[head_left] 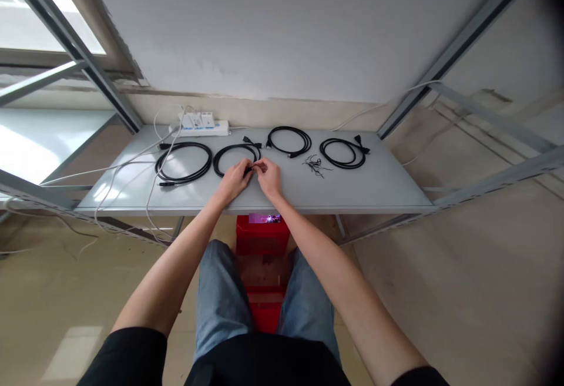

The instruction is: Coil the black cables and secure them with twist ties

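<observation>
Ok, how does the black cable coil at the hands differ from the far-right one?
The handled coil has the left hand and right hand at its near side; the far-right coil lies untouched. The handled coil is partly hidden; the far-right coil's loop shows whole. Both are looped black cable on the grey shelf.

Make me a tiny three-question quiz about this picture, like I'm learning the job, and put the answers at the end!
1. How many black cable coils lie on the shelf?
2. True or false: the white power strip sits at the back of the shelf.
3. Counting from the left, which coil are the left hand and right hand at?
A) first
B) second
C) fourth

Key: 1. Four; 2. True; 3. B
</observation>
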The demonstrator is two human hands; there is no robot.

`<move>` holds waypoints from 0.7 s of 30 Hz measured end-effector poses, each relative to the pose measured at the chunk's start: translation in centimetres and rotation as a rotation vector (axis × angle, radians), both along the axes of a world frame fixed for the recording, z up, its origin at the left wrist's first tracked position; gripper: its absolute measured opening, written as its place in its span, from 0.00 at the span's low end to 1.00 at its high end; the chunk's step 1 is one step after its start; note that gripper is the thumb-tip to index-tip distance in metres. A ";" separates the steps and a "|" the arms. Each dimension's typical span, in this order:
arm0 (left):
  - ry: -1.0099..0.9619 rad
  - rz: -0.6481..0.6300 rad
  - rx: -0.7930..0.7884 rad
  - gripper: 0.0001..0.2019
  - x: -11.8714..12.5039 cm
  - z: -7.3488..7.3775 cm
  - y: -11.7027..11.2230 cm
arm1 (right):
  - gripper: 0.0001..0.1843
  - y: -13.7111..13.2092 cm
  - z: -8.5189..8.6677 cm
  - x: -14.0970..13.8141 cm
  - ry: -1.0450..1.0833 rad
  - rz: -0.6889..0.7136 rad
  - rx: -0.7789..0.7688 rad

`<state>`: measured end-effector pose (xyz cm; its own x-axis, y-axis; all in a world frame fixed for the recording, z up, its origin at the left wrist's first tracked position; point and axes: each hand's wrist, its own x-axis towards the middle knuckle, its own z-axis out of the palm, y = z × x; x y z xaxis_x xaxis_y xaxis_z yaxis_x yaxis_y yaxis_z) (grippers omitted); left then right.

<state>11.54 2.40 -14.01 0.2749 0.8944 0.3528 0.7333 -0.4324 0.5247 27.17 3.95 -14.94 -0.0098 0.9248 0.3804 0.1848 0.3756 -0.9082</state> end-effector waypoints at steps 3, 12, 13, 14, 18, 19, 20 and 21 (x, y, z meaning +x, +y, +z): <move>0.001 0.008 -0.009 0.15 -0.1 0.0 0.0 | 0.05 -0.1 0.2 0.0 -0.044 -0.009 0.015; 0.010 0.030 -0.015 0.22 0.0 0.1 0.0 | 0.04 -0.2 0.2 0.0 -0.078 0.032 0.075; 0.006 0.028 -0.024 0.24 0.0 0.1 -0.1 | 0.04 -0.2 0.2 -0.1 -0.089 0.036 0.078; 0.001 0.025 -0.033 0.25 0.0 0.1 -0.1 | 0.04 -0.2 0.1 -0.1 -0.097 0.041 0.082; 0.002 0.008 -0.046 0.28 0.1 0.3 -0.3 | 0.03 -0.1 -0.2 -0.3 -0.100 0.077 0.107; 0.004 0.004 -0.046 0.29 0.1 0.3 -0.3 | 0.03 -0.1 -0.3 -0.3 -0.102 0.086 0.103; 0.004 0.001 -0.047 0.30 0.1 0.4 -0.4 | 0.02 0.0 -0.4 -0.4 -0.106 0.092 0.097; 0.003 -0.001 -0.047 0.30 0.1 0.3 -0.3 | 0.02 0.0 -0.4 -0.4 -0.110 0.095 0.090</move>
